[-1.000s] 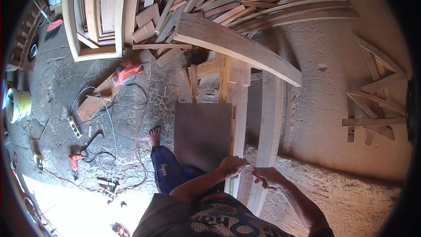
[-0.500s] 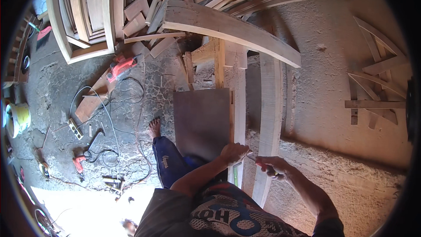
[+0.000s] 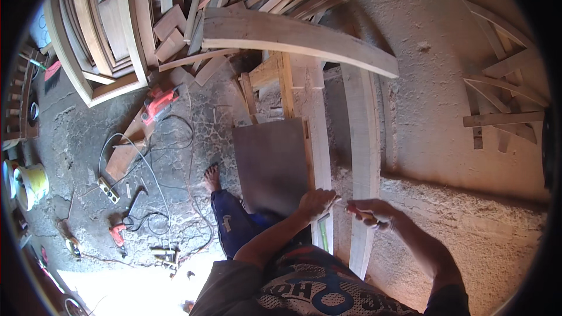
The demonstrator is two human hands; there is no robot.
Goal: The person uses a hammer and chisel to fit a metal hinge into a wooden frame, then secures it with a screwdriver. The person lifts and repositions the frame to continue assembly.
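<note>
Evidently, the right hand (image 3: 374, 213) is grasping a small red tool (image 3: 352, 208), its long axis running roughly sideways, its red end pointing across a narrow gap toward the left hand (image 3: 316, 203) (bunched, but whether grasping anything, I cannot tell).

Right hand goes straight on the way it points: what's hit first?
Probably the left hand, just left of the right hand and its red item; depth between them is unclear.
</note>
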